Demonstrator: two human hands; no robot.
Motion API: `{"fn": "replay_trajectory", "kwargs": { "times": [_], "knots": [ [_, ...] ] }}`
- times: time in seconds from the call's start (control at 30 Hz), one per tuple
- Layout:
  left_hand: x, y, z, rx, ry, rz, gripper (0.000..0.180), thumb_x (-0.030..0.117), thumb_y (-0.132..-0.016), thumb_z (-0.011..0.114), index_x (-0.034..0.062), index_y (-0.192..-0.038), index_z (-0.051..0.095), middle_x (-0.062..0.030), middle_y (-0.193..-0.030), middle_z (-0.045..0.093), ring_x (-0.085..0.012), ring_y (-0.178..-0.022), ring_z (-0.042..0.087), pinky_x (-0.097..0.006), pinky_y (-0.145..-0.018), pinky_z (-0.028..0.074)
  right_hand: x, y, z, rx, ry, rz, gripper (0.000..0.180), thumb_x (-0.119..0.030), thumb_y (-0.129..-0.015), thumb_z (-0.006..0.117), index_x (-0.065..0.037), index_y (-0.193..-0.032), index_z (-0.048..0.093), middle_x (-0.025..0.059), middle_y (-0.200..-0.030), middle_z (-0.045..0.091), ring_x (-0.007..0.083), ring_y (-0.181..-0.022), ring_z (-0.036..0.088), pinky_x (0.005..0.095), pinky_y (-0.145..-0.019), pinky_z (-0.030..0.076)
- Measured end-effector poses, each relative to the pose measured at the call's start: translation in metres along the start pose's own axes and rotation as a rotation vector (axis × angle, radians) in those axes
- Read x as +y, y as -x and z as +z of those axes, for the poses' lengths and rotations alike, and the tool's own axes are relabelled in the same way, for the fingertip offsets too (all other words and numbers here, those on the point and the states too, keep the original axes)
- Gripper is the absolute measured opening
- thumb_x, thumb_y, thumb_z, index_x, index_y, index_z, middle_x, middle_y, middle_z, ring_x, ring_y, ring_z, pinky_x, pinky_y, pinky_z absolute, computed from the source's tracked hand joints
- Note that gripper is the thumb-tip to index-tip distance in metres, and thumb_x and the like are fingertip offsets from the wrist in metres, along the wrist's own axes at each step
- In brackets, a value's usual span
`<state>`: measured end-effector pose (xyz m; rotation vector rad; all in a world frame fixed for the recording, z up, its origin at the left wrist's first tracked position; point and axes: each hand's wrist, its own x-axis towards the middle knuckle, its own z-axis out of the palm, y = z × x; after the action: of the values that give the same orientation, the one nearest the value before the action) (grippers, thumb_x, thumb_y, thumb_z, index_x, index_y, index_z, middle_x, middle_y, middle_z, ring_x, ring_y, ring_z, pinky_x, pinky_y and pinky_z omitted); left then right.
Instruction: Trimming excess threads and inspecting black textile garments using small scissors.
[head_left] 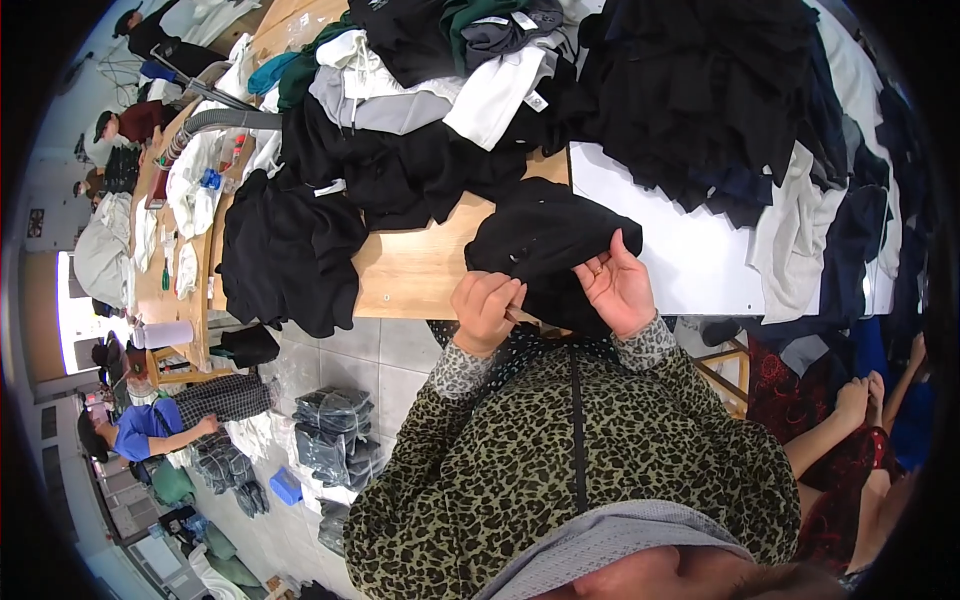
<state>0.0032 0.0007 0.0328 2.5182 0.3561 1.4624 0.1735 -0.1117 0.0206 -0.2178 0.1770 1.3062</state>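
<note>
A black garment (545, 235) lies bunched on the near edge of the table, and part of it hangs over the edge toward me. My right hand (622, 288) is palm up at its right side, with the cloth held between thumb and fingers. My left hand (485, 310) is closed at the garment's lower left corner. Something slim and brownish shows at its fingertips, too small to name. Small pale specks dot the black cloth near the left fingers.
Black clothes (290, 250) are heaped at the left on the wooden table (415, 265). A taller dark pile (700, 90) stands on the white board (690, 265) at right. White and grey garments (400, 95) lie behind. Bagged bundles (335, 430) stand on the floor. People sit at both sides.
</note>
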Motion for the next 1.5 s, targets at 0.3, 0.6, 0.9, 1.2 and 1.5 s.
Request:
{"fn": "replay_trajectory", "kwargs": {
  "times": [0.3, 0.6, 0.9, 1.2, 1.5],
  "knots": [
    [0.005, 0.005, 0.011, -0.045, 0.064, 0.031, 0.028, 0.001, -0.060, 0.071, 0.0044, -0.086, 0.063, -0.0062, -0.082, 0.057, -0.0232, -0.067, 0.054, -0.032, -0.055, 0.045, 0.019, 0.017, 0.018, 0.188, 0.099, 0.148, 0.041, -0.035, -0.093, 0.053, -0.004, -0.119, 0.049, 0.0079, -0.114, 0.055, 0.0203, -0.106, 0.056, 0.0353, -0.097, 0.045],
    [0.005, 0.006, 0.012, -0.111, 0.108, 0.053, 0.025, -0.001, -0.060, 0.072, 0.0050, -0.083, 0.064, -0.0050, -0.079, 0.057, -0.0219, -0.067, 0.054, -0.031, -0.055, 0.045, 0.013, 0.017, 0.021, 0.194, 0.370, 0.059, 0.023, -0.026, -0.094, 0.054, -0.006, -0.099, 0.062, 0.0048, -0.098, 0.064, 0.0175, -0.093, 0.058, 0.0363, -0.091, 0.044],
    [0.006, 0.004, 0.014, -0.134, 0.101, 0.058, 0.037, 0.007, -0.055, 0.063, 0.0060, -0.092, 0.066, -0.0055, -0.086, 0.055, -0.0214, -0.068, 0.053, -0.030, -0.057, 0.046, 0.009, 0.016, 0.027, 0.180, 0.359, 0.019, 0.024, -0.026, -0.095, 0.051, -0.008, -0.109, 0.058, 0.0061, -0.104, 0.063, 0.0189, -0.098, 0.058, 0.0375, -0.093, 0.044],
    [0.013, -0.007, 0.012, -0.038, 0.258, -0.184, 0.026, 0.003, -0.066, 0.075, 0.0049, -0.090, 0.065, -0.0055, -0.083, 0.056, -0.0215, -0.065, 0.052, -0.028, -0.053, 0.044, 0.003, 0.015, 0.020, 0.142, 0.340, 0.012, 0.005, -0.014, -0.089, 0.059, -0.010, -0.086, 0.061, 0.0033, -0.092, 0.064, 0.0163, -0.088, 0.060, 0.0368, -0.087, 0.047],
    [0.010, -0.011, 0.008, -0.119, 0.670, -0.939, 0.012, 0.001, -0.081, 0.066, -0.0002, -0.092, 0.064, -0.0014, -0.084, 0.057, -0.0048, -0.065, 0.049, -0.018, -0.057, 0.040, 0.012, 0.016, 0.035, 0.223, 0.556, -0.110, 0.034, 0.003, -0.084, 0.059, -0.008, -0.113, 0.047, 0.0049, -0.098, 0.061, 0.0155, -0.090, 0.060, 0.0327, -0.084, 0.048]
  ]
}}
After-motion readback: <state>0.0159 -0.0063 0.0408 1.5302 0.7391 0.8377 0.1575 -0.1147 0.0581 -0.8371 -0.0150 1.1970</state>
